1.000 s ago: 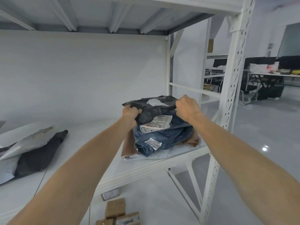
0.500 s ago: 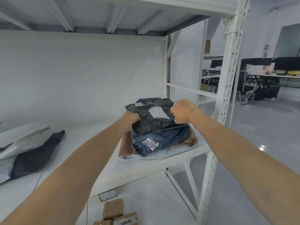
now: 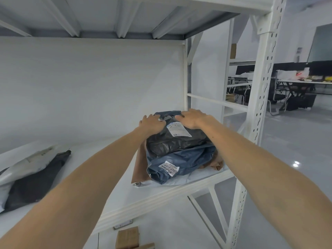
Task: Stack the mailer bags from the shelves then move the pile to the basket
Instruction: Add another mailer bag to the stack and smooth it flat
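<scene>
Here, a pile of mailer bags sits at the right-hand end of a white metal shelf (image 3: pixel 125 191), close to the front edge and beside the upright post (image 3: pixel 260 108). A black bag (image 3: pixel 176 142) with a white label lies on top, a dark blue bag (image 3: pixel 181 164) under it, a brown bag (image 3: pixel 139 168) sticking out to the left, and a pale bag (image 3: pixel 194 178) flat at the bottom.

The risk from here looks plain: the bags are slick, soft and uneven, and the blue one bulges toward the shelf lip, so a push from above or a careless lift could send the upper bags sliding off the front or skewing the pile. Two more bags, a white bag (image 3: pixel 27 166) lying over another black bag (image 3: pixel 34 186), wait well apart at the left end of the shelf, so the stacking appears unfinished. No basket is in view.

The left hand (image 3: pixel 151 123) rests on the far left corner of the top black bag, fingers spread and flat, not gripping. The right hand (image 3: pixel 194 118) lies palm-down on the far right side of the same bag, fingers extended and loosely open. Both press or steady the bag rather than hold it. Cardboard boxes (image 3: pixel 127 238) stand on the floor below.
</scene>
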